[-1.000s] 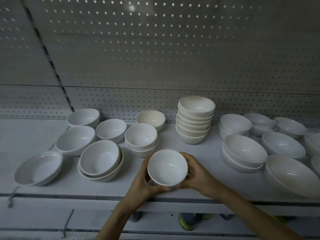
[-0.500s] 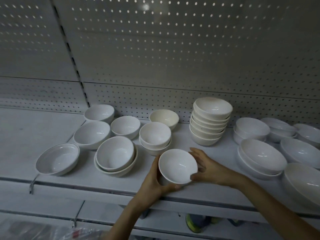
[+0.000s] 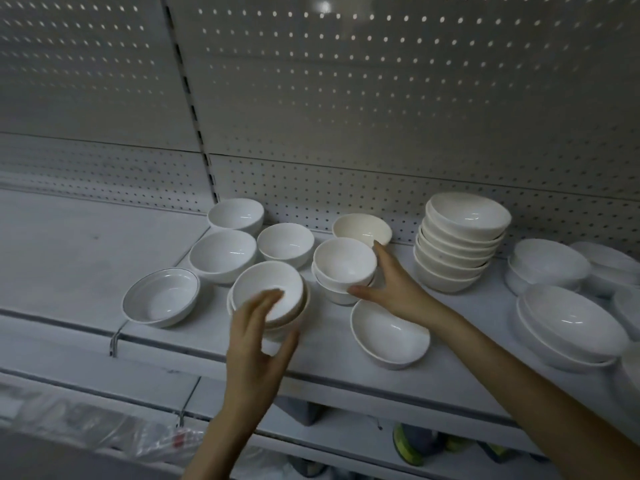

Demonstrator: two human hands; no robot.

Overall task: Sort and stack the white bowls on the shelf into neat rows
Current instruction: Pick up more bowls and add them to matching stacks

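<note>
Bowl (image 3: 384, 336) sits free, just beside right grip (image 3: 394, 289).

Shop: pegboard-backed shelf (image 3: 86, 244) with stacked bowls (image 3: 460, 251).

The left hand (image 3: 255, 344) and right hand (image 3: 391, 289) are bare, with the 2 forearms (image 3: 519, 386) bare as far as they show. 1 shoe (image 3: 408, 445) has yellow-green trim.

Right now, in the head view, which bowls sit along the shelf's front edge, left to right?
Dark-rimmed bowl → nested pair of bowls → single bowl → wide nested bowls.
</note>
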